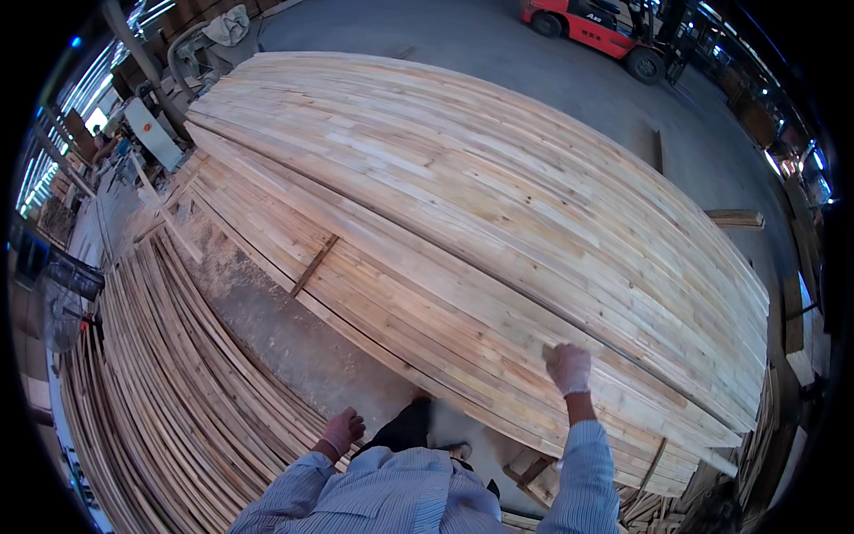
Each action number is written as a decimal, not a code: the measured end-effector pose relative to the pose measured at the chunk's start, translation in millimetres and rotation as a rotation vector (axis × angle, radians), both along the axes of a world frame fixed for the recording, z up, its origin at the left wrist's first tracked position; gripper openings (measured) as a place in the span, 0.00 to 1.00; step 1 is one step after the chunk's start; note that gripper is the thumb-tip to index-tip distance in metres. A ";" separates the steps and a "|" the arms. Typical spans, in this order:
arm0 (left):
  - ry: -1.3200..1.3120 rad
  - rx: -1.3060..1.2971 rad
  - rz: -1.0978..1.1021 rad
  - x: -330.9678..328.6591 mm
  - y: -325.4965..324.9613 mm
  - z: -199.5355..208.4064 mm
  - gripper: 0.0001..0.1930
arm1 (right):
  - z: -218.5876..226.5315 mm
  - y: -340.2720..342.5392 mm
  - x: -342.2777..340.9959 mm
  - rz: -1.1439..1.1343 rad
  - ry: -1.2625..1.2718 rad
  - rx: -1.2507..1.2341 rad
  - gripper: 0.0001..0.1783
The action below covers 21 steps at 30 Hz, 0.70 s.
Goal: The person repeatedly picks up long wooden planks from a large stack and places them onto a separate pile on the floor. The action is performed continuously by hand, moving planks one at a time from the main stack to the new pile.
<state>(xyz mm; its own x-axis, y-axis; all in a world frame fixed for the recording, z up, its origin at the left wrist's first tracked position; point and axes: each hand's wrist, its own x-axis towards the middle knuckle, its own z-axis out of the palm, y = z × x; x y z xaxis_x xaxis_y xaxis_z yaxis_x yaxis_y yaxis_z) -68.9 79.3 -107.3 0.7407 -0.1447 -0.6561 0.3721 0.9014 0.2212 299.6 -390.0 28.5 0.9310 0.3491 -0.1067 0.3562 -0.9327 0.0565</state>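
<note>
My right hand (570,369), in a pale glove, is closed over the near part of a wide stack of joined wooden boards (463,196). A small yellowish-brown piece (551,354) shows at its fingers; what kind of thing it is, I cannot make out. My left hand (343,429), gloved with the fingertips bare, hangs off the stack's near edge with its fingers curled in and nothing seen in them. A long dark gap runs lengthwise between the higher far boards and the lower near boards (427,325).
Long thin wooden strips (178,356) lie in a pile at left. A short dark stick (314,265) lies across the near boards. Wood shavings (222,258) cover the floor beside a pale machine cabinet (153,133). Beyond the stack stands a red forklift (596,34).
</note>
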 end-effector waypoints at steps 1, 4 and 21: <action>-0.184 -0.120 0.013 6.0 -5.5 -3.7 0.04 | 2.9 6.3 -18.1 0.003 0.039 0.013 0.09; -0.016 0.337 -0.111 54.2 -41.8 12.8 0.07 | 17.7 13.6 -86.4 0.018 0.150 0.065 0.12; 0.198 0.131 0.256 113.7 -149.0 -1.4 0.12 | 40.5 -163.7 -386.8 -0.153 0.311 0.285 0.29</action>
<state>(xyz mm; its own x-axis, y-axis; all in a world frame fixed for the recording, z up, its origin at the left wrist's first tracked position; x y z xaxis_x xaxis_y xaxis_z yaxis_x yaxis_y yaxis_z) 44.8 -69.7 -108.8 0.5984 0.1242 -0.7915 0.1850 0.9398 0.2874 -87.2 -553.6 69.0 0.9131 0.2657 -0.3092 0.1720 -0.9387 -0.2986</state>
